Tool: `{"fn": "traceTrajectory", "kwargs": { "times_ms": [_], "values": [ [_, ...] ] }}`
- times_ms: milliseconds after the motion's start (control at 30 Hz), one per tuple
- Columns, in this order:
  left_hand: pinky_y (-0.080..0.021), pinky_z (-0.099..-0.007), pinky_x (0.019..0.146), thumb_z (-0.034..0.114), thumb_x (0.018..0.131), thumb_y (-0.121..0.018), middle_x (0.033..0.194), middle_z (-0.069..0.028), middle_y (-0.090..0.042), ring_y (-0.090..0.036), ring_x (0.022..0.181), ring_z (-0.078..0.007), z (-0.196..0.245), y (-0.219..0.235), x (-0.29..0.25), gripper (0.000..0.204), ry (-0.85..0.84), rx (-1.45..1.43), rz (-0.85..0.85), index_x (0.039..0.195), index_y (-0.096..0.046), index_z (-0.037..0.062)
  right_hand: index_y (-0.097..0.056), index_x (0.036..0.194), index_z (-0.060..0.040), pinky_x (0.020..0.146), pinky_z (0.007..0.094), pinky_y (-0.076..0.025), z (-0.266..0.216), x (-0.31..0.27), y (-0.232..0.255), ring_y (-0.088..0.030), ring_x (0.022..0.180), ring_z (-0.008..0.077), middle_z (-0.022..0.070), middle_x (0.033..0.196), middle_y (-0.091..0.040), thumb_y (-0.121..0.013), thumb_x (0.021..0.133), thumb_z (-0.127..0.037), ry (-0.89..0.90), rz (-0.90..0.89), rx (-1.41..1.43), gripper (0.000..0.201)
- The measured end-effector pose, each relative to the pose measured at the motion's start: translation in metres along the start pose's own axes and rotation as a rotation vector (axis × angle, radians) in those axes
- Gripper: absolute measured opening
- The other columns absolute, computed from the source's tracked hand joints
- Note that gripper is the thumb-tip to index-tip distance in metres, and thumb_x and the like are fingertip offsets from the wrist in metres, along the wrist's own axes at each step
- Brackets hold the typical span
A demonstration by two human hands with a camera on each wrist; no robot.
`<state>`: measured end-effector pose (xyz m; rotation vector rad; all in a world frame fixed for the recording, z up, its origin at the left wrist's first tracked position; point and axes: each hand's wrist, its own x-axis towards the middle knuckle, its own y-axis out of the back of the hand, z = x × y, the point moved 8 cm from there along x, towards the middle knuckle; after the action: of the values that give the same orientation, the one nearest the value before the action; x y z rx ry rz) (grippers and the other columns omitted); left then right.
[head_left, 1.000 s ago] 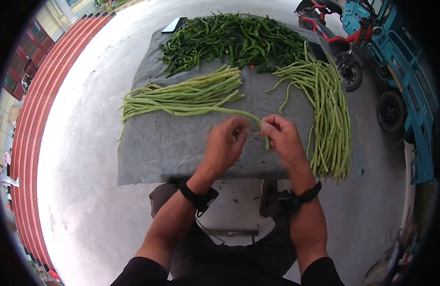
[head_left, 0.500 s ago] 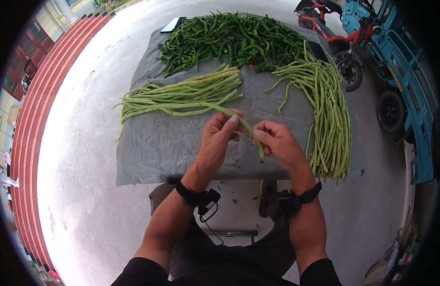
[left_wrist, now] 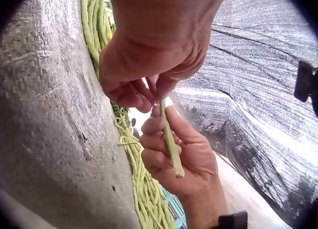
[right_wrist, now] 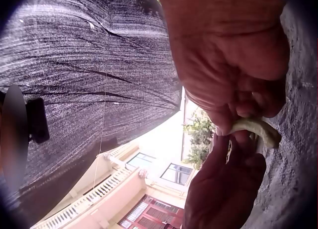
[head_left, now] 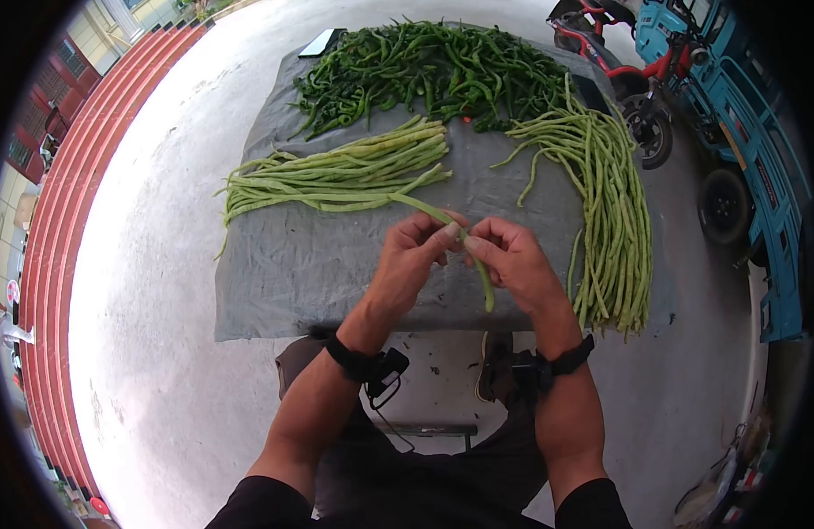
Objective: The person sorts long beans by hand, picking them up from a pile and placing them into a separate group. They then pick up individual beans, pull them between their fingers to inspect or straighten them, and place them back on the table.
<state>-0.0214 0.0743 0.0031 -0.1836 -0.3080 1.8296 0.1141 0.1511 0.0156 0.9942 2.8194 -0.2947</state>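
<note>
A long green bean [head_left: 487,286] runs from the left-hand bundle of beans [head_left: 336,172] down between the two hands. My left hand [head_left: 410,260] pinches it between thumb and fingers. Right beside it, my right hand [head_left: 513,260] pinches the same bean, thumb tip close to the other thumb. One end of the bean hangs below the fingers toward the cloth's near edge. In the left wrist view, the cut-looking end of the bean [left_wrist: 174,157] lies across the right palm. The right wrist view shows the bean [right_wrist: 263,131] curving out from between the fingertips.
A grey woven cloth [head_left: 283,282] lies under everything. Long beans [head_left: 614,220] are heaped at the right, and green peppers [head_left: 442,66] are piled at the back. A phone-like flat object [head_left: 319,44] rests at the far left corner. A blue three-wheeler [head_left: 733,132] stands at right.
My left hand, earlier beside the bean, now pinches it. The right hand has shifted slightly left, and more of the bean hangs below the fingers, drawn toward the body.
</note>
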Motion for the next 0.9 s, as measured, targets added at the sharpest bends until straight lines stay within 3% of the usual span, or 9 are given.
{"fn": "traceTrajectory", "kwargs": {
  "times_ms": [200,500,900],
  "values": [
    [-0.051,-0.0256,0.078,0.025,0.107,-0.069,0.103,-0.0008,-0.075,-0.068,0.094,-0.0088,0.0,-0.001,0.0,0.028,-0.005,-0.022,-0.003,0.125,-0.074,0.0037,-0.069,0.102,-0.0051,0.054,0.0219,-0.036,-0.004,0.0,0.003,-0.049,0.065,0.0019,-0.0025,0.081,-0.066,-0.069,0.105,-0.016,0.02,0.02,-0.082,0.011],
    [-0.051,-0.0261,0.08,0.027,0.108,-0.068,0.102,-0.0019,-0.073,-0.067,0.094,-0.0096,-0.004,0.002,-0.001,0.029,-0.001,-0.074,0.056,0.123,-0.07,0.0028,-0.069,0.096,-0.0019,0.074,0.027,-0.05,-0.008,0.002,0.004,-0.062,0.08,0.0076,-0.0001,0.084,-0.068,-0.071,0.102,-0.014,0.077,0.058,-0.207,0.013],
    [-0.051,-0.0258,0.078,0.027,0.108,-0.068,0.101,-0.0017,-0.072,-0.068,0.09,-0.0096,-0.006,0.003,-0.002,0.028,0.033,-0.065,0.058,0.123,-0.07,0.0031,-0.068,0.093,0.0,0.07,0.0283,-0.052,-0.015,0.001,0.003,-0.062,0.077,0.0079,0.0004,0.083,-0.069,-0.073,0.098,-0.013,0.165,0.095,-0.316,0.015]
  ]
}}
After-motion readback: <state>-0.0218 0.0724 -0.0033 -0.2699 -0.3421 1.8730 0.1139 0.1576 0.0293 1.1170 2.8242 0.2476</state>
